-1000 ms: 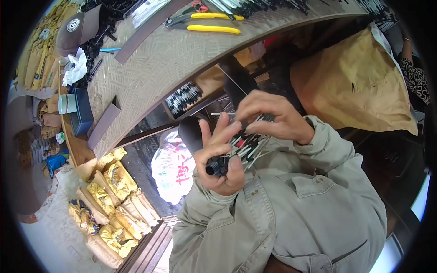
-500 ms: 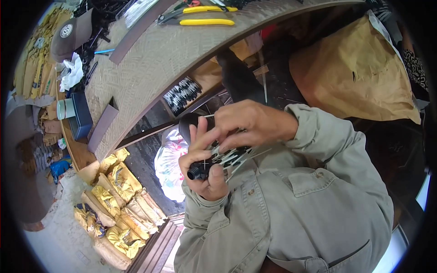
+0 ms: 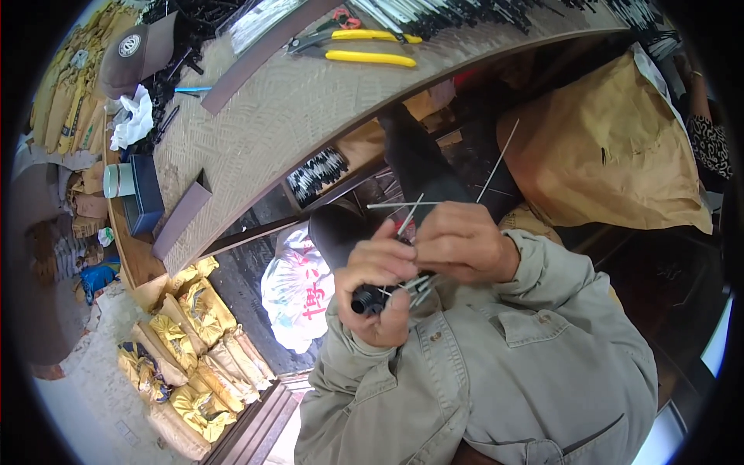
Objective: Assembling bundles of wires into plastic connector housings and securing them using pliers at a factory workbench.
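My left hand (image 3: 376, 283) is closed around a black bundle (image 3: 367, 299) with a round, ringed end, held in front of my chest. Pale thin rods (image 3: 421, 288) stick out of the bundle on the side toward my shirt. My right hand (image 3: 463, 242) has its fingers pressed together beside the left one. From its knuckles a thin pale rod (image 3: 399, 205) reaches out to the left and crosses a second rod (image 3: 411, 215) that rises from the left fingers. The fingertips of my right hand are hidden.
A curved worktop (image 3: 263, 132) ahead carries yellow-handled pliers (image 3: 370, 59) and metal angle pieces. Beneath it sits a box of black-and-white parts (image 3: 318, 174). A white plastic bag (image 3: 294, 294), paper-wrapped bundles (image 3: 205, 349) and a large brown paper sack (image 3: 597, 147) surround my legs.
Both hands have shifted a little to the right and down. My right hand has moved off the left fingers, and rods now stand out above the hands.
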{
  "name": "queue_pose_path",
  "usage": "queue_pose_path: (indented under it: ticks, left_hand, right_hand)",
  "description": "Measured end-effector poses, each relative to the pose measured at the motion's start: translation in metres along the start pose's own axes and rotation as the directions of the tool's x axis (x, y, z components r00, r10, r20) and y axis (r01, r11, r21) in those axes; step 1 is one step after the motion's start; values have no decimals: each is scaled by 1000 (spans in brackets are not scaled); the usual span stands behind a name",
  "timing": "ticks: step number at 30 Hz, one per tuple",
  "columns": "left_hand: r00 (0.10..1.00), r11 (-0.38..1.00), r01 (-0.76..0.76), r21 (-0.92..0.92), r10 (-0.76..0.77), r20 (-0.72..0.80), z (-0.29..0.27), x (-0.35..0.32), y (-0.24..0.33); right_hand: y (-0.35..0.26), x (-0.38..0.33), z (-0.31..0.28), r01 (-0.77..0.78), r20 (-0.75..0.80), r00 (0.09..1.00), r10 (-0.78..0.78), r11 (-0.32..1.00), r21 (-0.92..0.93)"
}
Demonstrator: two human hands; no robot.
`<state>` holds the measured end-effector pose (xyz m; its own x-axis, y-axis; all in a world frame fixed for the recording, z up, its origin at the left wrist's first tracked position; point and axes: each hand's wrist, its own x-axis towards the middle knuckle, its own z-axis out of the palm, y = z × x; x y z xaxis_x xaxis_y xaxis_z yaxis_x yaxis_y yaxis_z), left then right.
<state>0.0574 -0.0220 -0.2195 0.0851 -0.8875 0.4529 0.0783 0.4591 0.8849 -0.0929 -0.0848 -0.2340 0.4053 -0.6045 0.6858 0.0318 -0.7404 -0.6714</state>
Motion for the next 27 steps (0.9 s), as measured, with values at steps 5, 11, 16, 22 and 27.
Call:
queue_pose_path:
  ticks: [5,11,16,22,27]
  left_hand:
    - [999,998,-35,-45,33,-38,4,-5,-1]
    - [986,998,-52,-19,55,160,12,0,9]
    - [994,1000,-16,3,15,104,15,-5,11]
    - [995,1000,-11,15,10,100,14,-9,13]
    - [986,998,-46,-33,51,157,11,-5,7]
  right_hand:
    - [-1,-71,-43,-300,-187,941,282,951,-74]
    - [60,-178,-65,-887,-286,376,881,432,164]
    - [93,-161,-46,-848,-249,16,968,145,509]
    - [120,-195,-38,-541,-136,-304,943,-54,839]
    - [121,-134,-48,-341,-264,39,964,261,903]
